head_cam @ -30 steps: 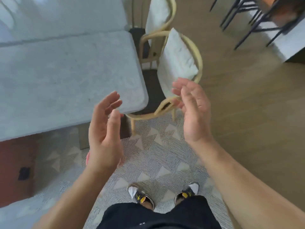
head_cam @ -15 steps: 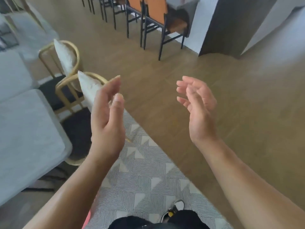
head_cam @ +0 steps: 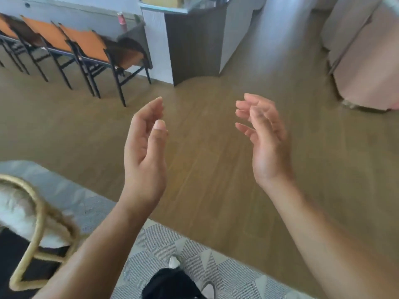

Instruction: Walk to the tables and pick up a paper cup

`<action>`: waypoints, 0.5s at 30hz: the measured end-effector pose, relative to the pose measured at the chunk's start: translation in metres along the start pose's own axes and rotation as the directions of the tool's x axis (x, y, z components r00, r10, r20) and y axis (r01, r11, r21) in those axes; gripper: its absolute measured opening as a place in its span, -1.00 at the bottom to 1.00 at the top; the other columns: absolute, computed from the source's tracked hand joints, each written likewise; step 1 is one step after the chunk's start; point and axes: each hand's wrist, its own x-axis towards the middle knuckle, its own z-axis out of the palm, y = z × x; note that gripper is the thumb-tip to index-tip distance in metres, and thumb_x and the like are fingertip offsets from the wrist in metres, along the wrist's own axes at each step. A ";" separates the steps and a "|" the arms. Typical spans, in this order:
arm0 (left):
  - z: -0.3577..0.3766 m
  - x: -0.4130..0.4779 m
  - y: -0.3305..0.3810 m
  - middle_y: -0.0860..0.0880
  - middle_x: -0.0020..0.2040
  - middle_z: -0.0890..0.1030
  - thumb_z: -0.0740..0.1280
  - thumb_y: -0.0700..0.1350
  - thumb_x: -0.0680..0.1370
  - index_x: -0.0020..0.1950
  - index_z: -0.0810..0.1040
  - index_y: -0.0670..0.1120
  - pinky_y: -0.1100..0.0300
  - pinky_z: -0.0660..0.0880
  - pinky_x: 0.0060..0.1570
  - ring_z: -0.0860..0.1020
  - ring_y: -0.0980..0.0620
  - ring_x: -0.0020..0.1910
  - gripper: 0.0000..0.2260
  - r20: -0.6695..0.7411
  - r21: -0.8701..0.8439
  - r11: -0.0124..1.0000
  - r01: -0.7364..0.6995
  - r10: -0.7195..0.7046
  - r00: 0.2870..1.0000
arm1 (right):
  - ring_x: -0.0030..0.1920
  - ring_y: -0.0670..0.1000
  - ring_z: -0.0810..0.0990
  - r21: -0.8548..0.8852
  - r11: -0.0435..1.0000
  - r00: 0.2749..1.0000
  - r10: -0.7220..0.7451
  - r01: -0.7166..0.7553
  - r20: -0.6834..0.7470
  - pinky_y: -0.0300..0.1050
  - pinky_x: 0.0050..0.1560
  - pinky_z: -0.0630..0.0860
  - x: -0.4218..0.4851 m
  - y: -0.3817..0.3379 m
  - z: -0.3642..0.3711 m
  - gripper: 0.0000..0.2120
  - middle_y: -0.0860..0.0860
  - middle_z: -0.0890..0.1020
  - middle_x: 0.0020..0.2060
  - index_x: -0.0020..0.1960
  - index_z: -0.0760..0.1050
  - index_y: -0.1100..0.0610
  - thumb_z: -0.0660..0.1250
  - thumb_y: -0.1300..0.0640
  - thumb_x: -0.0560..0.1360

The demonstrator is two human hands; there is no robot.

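My left hand (head_cam: 146,152) and my right hand (head_cam: 265,139) are both raised in front of me, palms turned towards each other, with a wide gap between them. The fingers of each hand are relaxed and slightly bent, and neither holds or touches anything. Below and behind them lies a bare wooden floor (head_cam: 205,180). A wooden chair (head_cam: 41,216) with a white cushion sits at the lower left, apart from my left forearm.
A row of orange-backed black-framed chairs (head_cam: 86,46) lines the far left wall. A dark and white counter (head_cam: 190,44) stands at the back centre, and a pale pink piece of furniture (head_cam: 367,67) at the right. A grey patterned rug (head_cam: 194,255) lies under my feet.
The view has swung to the right, away from the grey table and wooden chairs, towards the open floor and counter. Both hands have stayed raised and empty.
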 end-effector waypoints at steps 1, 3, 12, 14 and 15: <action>0.017 0.008 -0.003 0.03 0.41 0.57 0.17 0.08 0.64 0.44 0.47 0.01 -0.24 0.44 0.46 0.50 0.09 0.46 -0.60 0.037 -0.019 1.000 0.002 -0.001 0.999 | 0.16 -0.01 0.65 -0.004 1.000 0.999 -0.005 0.005 -0.035 0.02 0.18 0.57 0.008 0.000 -0.014 -0.71 -0.11 0.71 0.08 0.18 0.61 -0.04 0.30 -0.12 0.54; 0.054 0.024 -0.009 0.02 0.41 0.57 0.17 0.08 0.64 0.43 0.47 0.04 -0.24 0.44 0.46 0.50 0.10 0.47 -0.62 0.114 -0.054 0.999 0.003 0.003 0.993 | 0.15 -0.02 0.65 -0.020 1.000 0.994 -0.021 0.019 -0.108 0.01 0.16 0.56 0.027 0.000 -0.043 -0.71 -0.13 0.71 0.07 0.18 0.61 -0.03 0.31 -0.12 0.53; 0.229 0.112 -0.045 0.06 0.38 0.57 0.13 -0.01 0.72 0.48 0.45 -0.01 -0.15 0.50 0.43 0.50 0.12 0.46 -0.66 0.383 -0.157 0.987 -0.018 0.078 0.920 | 0.18 0.01 0.65 -0.089 0.994 0.920 -0.087 0.057 -0.383 0.10 0.22 0.57 0.129 0.008 -0.160 -0.73 -0.09 0.73 0.06 0.14 0.63 -0.06 0.34 -0.12 0.50; 0.268 0.137 -0.052 0.08 0.36 0.59 0.14 0.02 0.71 0.49 0.45 -0.02 -0.19 0.49 0.43 0.50 0.12 0.46 -0.63 0.437 -0.191 0.982 -0.005 0.090 0.895 | 0.17 0.01 0.65 -0.116 0.991 0.897 -0.108 0.063 -0.428 0.10 0.22 0.57 0.158 0.008 -0.181 -0.72 -0.10 0.73 0.05 0.15 0.62 -0.05 0.33 -0.12 0.51; 0.287 0.149 -0.055 0.10 0.35 0.59 0.14 0.02 0.71 0.49 0.45 -0.03 -0.20 0.48 0.43 0.50 0.12 0.46 -0.62 0.460 -0.203 0.979 0.003 0.093 0.883 | 0.17 0.01 0.66 -0.132 0.989 0.886 -0.117 0.064 -0.448 0.09 0.21 0.58 0.172 0.009 -0.191 -0.71 -0.10 0.72 0.05 0.16 0.62 -0.03 0.32 -0.11 0.51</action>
